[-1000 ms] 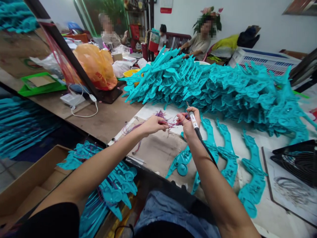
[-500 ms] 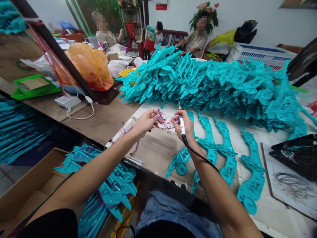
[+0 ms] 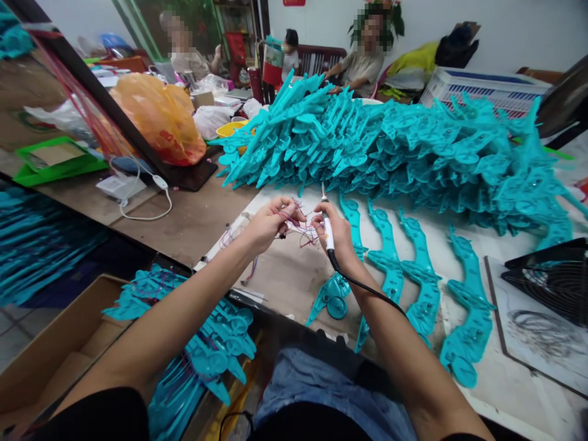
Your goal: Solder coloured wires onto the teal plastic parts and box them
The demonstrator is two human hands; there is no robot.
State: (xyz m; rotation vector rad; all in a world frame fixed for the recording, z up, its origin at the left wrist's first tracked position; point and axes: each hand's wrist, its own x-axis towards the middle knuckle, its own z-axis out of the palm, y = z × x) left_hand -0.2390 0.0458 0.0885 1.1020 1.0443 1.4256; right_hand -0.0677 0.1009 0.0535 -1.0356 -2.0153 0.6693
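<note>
Both the left hand [image 3: 271,225] and the right hand [image 3: 336,231] had shifted leftward over the brown bench [image 3: 206,208] in the past second, so that the top of a slim turquoise plastic strip [image 3: 351,214] showed just beside the right one. Between the hands ran a tangle of thin red and purple wires [image 3: 303,231], pinched in the left fingertips above the bench. Closed fingers on the right held a pen-shaped tool with a white handle [image 3: 327,233], its metal tip pointing away from the person and its black cable [image 3: 367,289] trailing along the right forearm; whether those fingertips also gripped the wires could not be told. Right of that hand lay jointed turquoise plastic pieces [image 3: 420,269], and beyond both hands rose a large heap of turquoise plastic parts [image 3: 390,141]. Left of the left hand, loose thin wires [image 3: 229,236] lay on the bench.
</note>
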